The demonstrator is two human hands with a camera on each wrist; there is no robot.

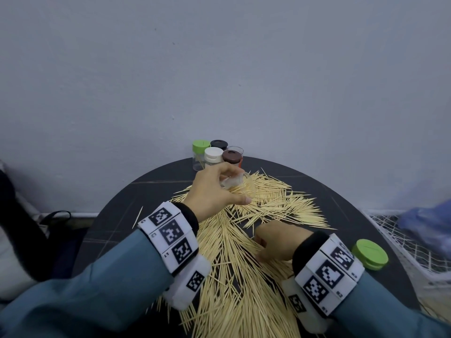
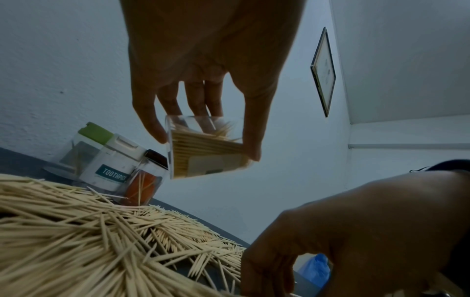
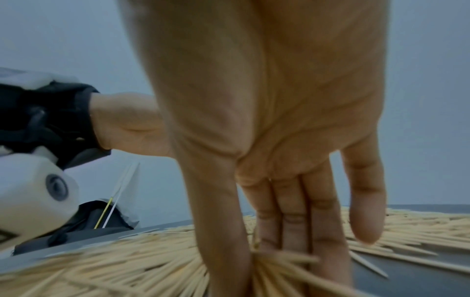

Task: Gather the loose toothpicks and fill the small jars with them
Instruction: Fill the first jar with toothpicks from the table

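The left hand (image 1: 214,189) holds an open clear jar (image 2: 206,146) above the far part of the toothpick pile (image 1: 244,240), thumb and fingers (image 2: 152,122) curled round its sides — the jar is tipped and already partly filled. The right hand (image 1: 275,242) is down in the near part of the pile on the tabletop (image 1: 117,215), thumb and fingers pinching a small bunch. The jar lies ahead and to the left of that bunch; I judge the sticks' long axis must line up with the jar's mouth.
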